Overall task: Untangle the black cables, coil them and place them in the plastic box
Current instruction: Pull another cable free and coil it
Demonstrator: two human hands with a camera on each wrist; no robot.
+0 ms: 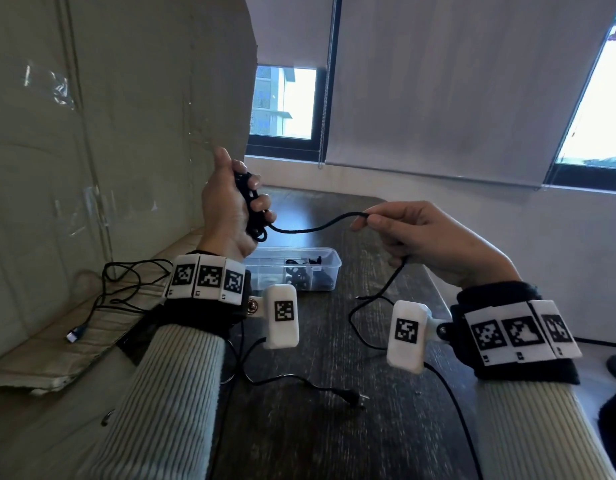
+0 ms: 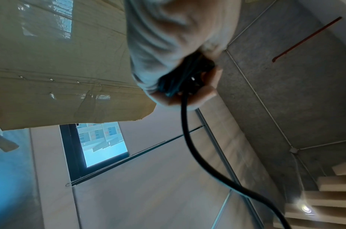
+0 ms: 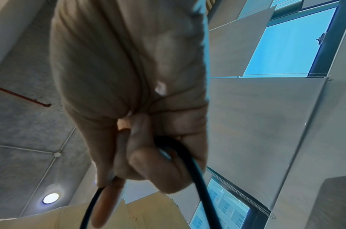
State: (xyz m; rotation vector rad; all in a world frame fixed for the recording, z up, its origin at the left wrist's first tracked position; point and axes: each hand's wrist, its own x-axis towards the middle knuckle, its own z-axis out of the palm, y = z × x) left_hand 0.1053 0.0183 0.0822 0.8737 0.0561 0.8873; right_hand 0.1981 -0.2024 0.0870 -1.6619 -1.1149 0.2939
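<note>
Left hand (image 1: 230,206) grip clamps the coiled bundle (image 1: 251,206) of black cable (image 1: 310,228), right hand (image 1: 420,237) grip pinches the free run beside it, plastic box (image 1: 329,271) below on counter (image 1: 334,341); judgement: feed slack evenly, keep loops matched.

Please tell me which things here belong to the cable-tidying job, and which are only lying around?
For the job:
- left hand holding the coil
- right hand pinching the cable
- plastic box, cables already inside
- loose cable on the table

Just lying about:
- cardboard
- thin cable with a USB plug, possibly next
</note>
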